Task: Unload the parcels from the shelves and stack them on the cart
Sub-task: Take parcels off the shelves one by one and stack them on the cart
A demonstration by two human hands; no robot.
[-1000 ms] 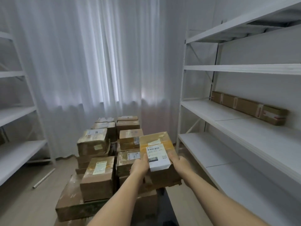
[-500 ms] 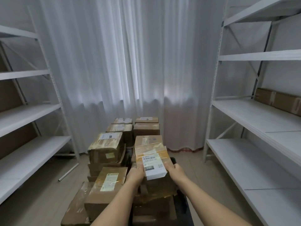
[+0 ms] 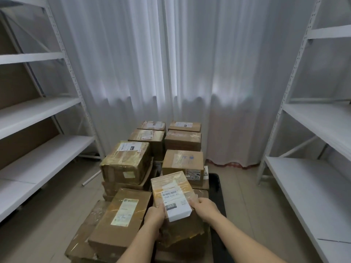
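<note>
Cardboard parcel, tape-wrapped, white label (image 3: 171, 188) | gripped by my left hand (image 3: 154, 215) + right hand (image 3: 205, 206), over black cart (image 3: 218, 196) | brown-box stack (image 3: 125, 162) large | white shelves (image 3: 38, 109) in view bare, nearly done.

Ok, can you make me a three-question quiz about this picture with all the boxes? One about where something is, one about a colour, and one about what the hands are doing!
1. Where is the parcel with the white label that the hands hold?
A. on the left shelf
B. over the boxes on the cart
C. on the floor by the curtain

2. What colour are the shelves?
A. white
B. red
C. black

3. What are the left hand and the right hand doing?
A. hanging with nothing in them
B. only one touches a box
C. both grip the same parcel

Answers:
1 B, it is held above the stacked boxes, in front of the person.
2 A, the boards and posts on both sides are white.
3 C, one hand grips each side of the labelled parcel.
</note>
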